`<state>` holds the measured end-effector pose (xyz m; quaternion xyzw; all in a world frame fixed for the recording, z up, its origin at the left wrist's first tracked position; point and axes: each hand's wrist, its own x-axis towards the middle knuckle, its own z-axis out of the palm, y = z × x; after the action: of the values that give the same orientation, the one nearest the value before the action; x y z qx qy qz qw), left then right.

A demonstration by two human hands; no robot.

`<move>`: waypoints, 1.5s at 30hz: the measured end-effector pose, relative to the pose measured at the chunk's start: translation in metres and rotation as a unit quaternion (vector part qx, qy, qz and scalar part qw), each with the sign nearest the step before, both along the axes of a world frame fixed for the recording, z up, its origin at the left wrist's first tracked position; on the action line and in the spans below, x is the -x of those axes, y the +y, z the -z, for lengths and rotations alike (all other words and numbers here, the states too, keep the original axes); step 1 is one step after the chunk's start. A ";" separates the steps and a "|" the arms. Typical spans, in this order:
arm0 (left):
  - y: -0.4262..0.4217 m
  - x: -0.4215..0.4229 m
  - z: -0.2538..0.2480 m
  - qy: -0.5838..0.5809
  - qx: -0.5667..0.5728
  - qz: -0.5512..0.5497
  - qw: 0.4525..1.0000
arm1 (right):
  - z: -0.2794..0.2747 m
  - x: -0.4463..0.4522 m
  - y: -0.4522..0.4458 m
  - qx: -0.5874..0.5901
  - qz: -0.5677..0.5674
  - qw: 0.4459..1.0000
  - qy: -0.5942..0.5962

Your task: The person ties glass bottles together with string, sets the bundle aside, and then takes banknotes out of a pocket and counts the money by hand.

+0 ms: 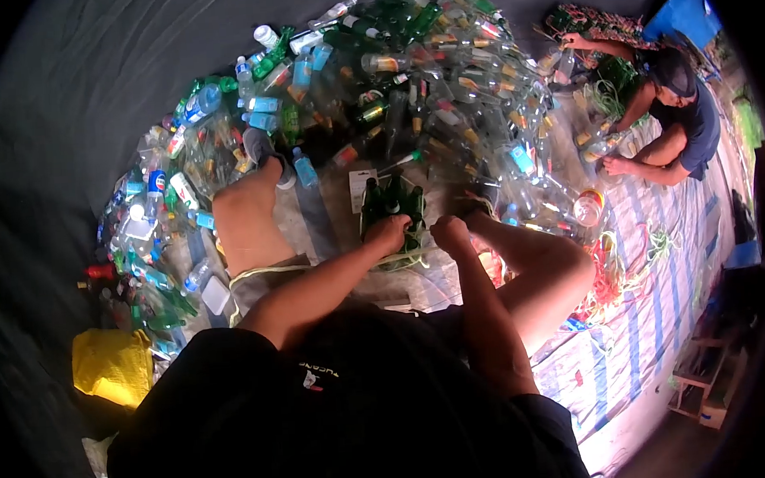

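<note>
Between my legs stands a tight cluster of dark green glass bottles (382,196), with pale green cord (405,260) around its near side. My left hand (389,233) rests against the near part of this cluster, fingers curled closed. Whatever is pinched in it is too small to make out. To the right of the bottles, my right hand (450,235) is closed in a fist, apart from the glass. The cord runs across in front of the bottles up to this fist, which appears to grip it. A white paper label or card (360,191) lies beside the cluster's left side.
A large heap of clear and green bottles (443,71) curves around the front and left. A brown cardboard piece (248,224) covers my left shin. A yellow sack (112,367) lies at left; tangled cords (608,279) at right. Another person (683,115) crouches at upper right, handling bottles.
</note>
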<state>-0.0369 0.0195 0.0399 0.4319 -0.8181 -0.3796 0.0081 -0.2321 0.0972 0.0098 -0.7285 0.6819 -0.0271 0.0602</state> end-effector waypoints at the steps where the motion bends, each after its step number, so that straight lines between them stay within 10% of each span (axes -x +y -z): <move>1: 0.000 0.000 0.000 0.003 -0.001 -0.005 1.000 | -0.003 0.002 -0.002 0.000 -0.032 0.999 0.023; 6: -0.002 -0.003 0.021 0.072 0.030 -0.009 0.997 | -0.031 0.004 -0.037 -0.142 -0.066 0.982 -0.104; 9: -0.001 -0.004 0.046 0.144 0.102 0.007 0.984 | -0.022 -0.008 -0.076 -0.113 -0.253 0.959 0.062; 15: -0.006 -0.012 0.028 0.093 0.092 0.035 0.991 | -0.080 -0.043 -0.108 -0.240 -0.075 0.966 0.056; 21: -0.003 -0.017 0.006 0.042 0.032 -0.009 0.999 | -0.052 -0.028 -0.069 -0.093 0.147 0.980 -0.094; 24: -0.008 -0.021 0.003 0.013 0.073 0.059 0.995 | -0.009 -0.013 -0.049 -0.163 0.254 0.924 -0.235; 27: -0.022 -0.026 0.006 -0.007 0.048 0.098 0.994 | 0.008 -0.022 -0.042 -0.223 0.421 0.715 -0.511; 32: -0.046 -0.033 0.000 -0.096 0.071 0.271 0.955 | 0.023 -0.046 -0.018 -0.278 0.382 0.732 -0.491; 36: -0.059 -0.037 0.024 -0.157 0.039 0.291 0.943 | -0.024 -0.089 0.007 -0.228 0.446 0.622 -0.602; 40: -0.042 -0.043 -0.035 -0.142 0.093 0.294 0.941 | 0.004 -0.071 0.017 -0.233 0.370 0.628 -0.644; 42: -0.036 -0.044 -0.030 -0.111 0.119 0.240 0.957 | 0.020 -0.046 0.029 0.009 -0.103 0.923 -0.372; 45: -0.039 -0.038 -0.023 -0.096 0.065 0.265 0.957 | 0.056 -0.043 0.030 -0.088 -0.014 0.875 -0.476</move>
<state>0.0006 -0.0195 0.0628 0.2329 -0.9229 -0.2710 -0.1435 -0.1896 0.1270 -0.0458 -0.6286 0.5603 -0.3093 0.4419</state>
